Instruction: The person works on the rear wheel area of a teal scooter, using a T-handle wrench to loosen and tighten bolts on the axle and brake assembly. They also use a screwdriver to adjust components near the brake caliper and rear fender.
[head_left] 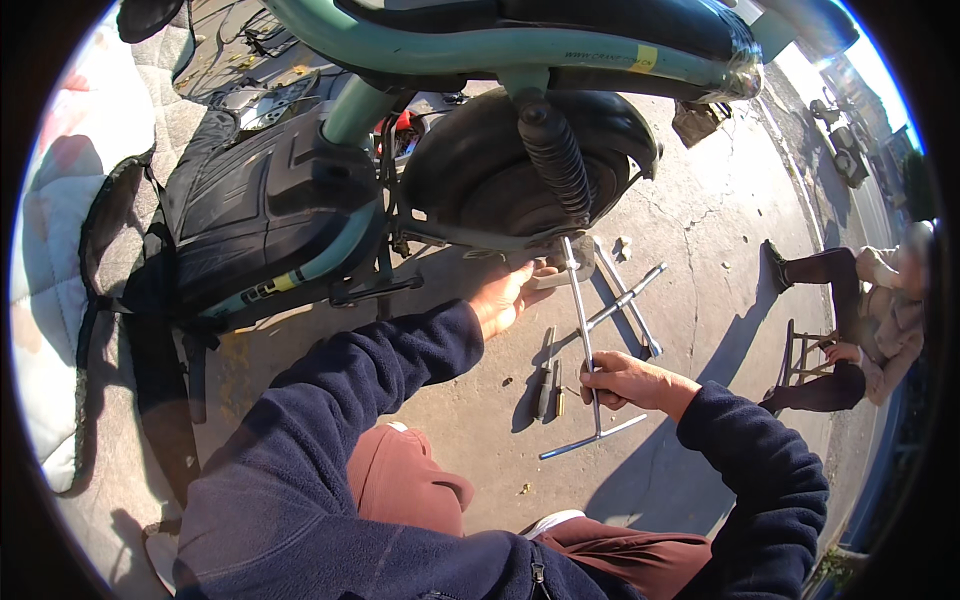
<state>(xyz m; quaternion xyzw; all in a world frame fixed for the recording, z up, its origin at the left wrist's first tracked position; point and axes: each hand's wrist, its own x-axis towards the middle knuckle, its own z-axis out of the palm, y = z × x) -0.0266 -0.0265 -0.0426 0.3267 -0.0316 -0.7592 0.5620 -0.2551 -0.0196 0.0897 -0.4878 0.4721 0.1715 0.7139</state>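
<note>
My right hand [635, 380] is closed around a long silver T-handled socket wrench [572, 295], whose far end meets the underside of a teal scooter's wheel hub area. My left hand [505, 300] grips a grey metal part [555, 275] just below the black wheel [460, 175], left of the wrench shaft; some fingertips are hidden. A coil shock with a black bellows [555, 160] runs down beside the wheel. Behind the wrench a silver cross wrench [630, 295] lies on the concrete, and screwdrivers [545, 385] lie between my hands.
The scooter's teal frame [450, 50] spans the top, with a black battery housing [260, 200] at left. A padded cover [80, 230] hangs far left. Another person [880, 320] sits on a low stool at right. Cables and a dark bag [700, 122] lie beyond the wheel.
</note>
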